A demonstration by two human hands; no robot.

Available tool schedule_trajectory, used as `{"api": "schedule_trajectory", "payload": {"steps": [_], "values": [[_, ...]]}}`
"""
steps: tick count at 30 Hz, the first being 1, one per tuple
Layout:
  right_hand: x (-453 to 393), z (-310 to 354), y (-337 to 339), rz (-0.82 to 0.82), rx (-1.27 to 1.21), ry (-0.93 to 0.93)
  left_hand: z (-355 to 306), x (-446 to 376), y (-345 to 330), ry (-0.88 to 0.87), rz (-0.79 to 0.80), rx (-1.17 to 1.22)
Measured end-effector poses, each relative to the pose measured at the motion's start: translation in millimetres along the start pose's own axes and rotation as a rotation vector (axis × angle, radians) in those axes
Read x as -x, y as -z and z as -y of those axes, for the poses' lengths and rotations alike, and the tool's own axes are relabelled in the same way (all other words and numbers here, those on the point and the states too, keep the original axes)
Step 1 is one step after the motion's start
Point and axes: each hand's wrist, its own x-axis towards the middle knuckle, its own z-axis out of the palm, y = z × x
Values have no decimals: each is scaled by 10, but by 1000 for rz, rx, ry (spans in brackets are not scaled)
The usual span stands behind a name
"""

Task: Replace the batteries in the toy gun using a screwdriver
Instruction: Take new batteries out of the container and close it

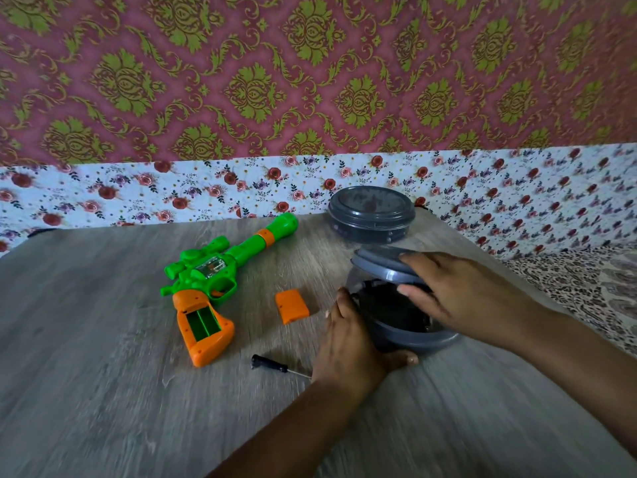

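- The left hand [348,334] is nearest, its fingers curled round the near side of a clear jar [396,315] on the table [103,391]; keep that grip firm, so the jar cannot tip or slide.
- The right hand [448,291] holds the grey lid [382,262] tilted over the mouth, fingers curled on its rim; it should lift the lid off and lay it aside before reaching in, presumably for batteries; the jar's dark contents are too blurred to name.
- The screwdriver [270,365] lies just left of the left wrist.
- The orange cover [292,306] lies loose; beyond it the gun [213,270] lies flat, its bay [203,322] open and seemingly empty.
- A second jar [370,213], lidded, stands farthest.
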Motion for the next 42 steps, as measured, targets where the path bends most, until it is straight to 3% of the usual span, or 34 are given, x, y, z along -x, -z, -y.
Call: {"api": "schedule_trajectory", "payload": {"steps": [4,9,19,23,24,27,29,34,42], "values": [[84,-262,-60,-108,-107,-142,-1,14,1,3,-7,6],[109,-549,-197,-117,-81,-273,-35,14,20,22,9,-25],[-82,-541,-277,22,-92,-306,-36,6,16,44,13,-36],[-89,-328,-104,-26,0,-246,-17,1,13,27,-14,-15],[-102,-243,-74,15,-43,-233,-11,-1,8,12,-21,-14],[-158,-40,-86,414,-102,-373,7,-4,-6,-13,-15,-24],[-208,10,-154,556,-82,-446,7,0,-2,-11,-19,-20],[-300,66,-249,584,-49,-499,-5,4,-3,-2,-38,-16],[-463,114,-335,440,-184,-446,-5,6,8,-12,-29,-38]]}}
